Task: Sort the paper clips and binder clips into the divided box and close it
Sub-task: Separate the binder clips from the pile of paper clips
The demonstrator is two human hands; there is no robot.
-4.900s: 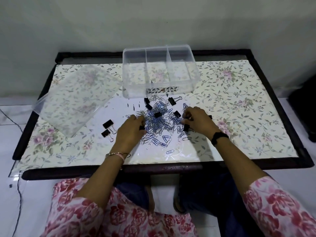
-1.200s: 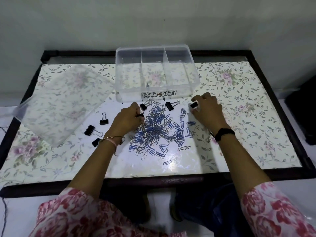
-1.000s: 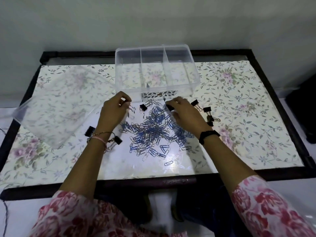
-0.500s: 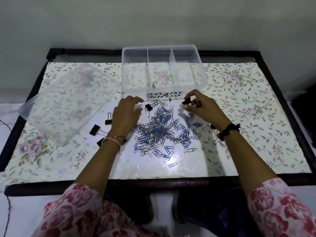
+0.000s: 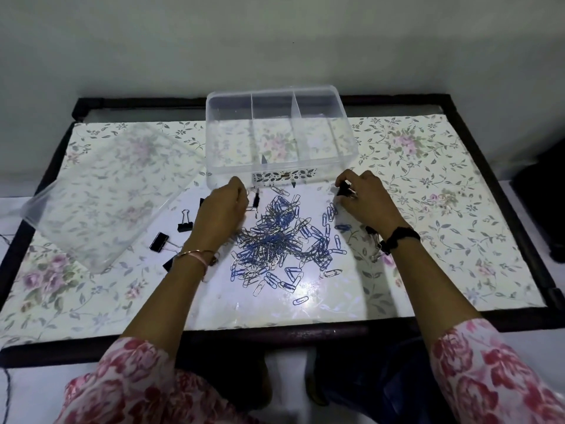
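A: Box sits open at the table's far edge, all compartments empty; lid lies to its left.
B: Hands?
A: Right hand pinches a binder clip, having lifted it off the table half a second ago. Left hand's fingers are curled; whether they hold anything, I can't tell.
B: Meaning?
A: Still pulling binders from the paper clips; nothing is boxed yet.

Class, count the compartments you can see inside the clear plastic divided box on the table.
3. The clear plastic divided box holds a left compartment, a middle compartment and a right compartment, side by side, all empty. None seems hidden.
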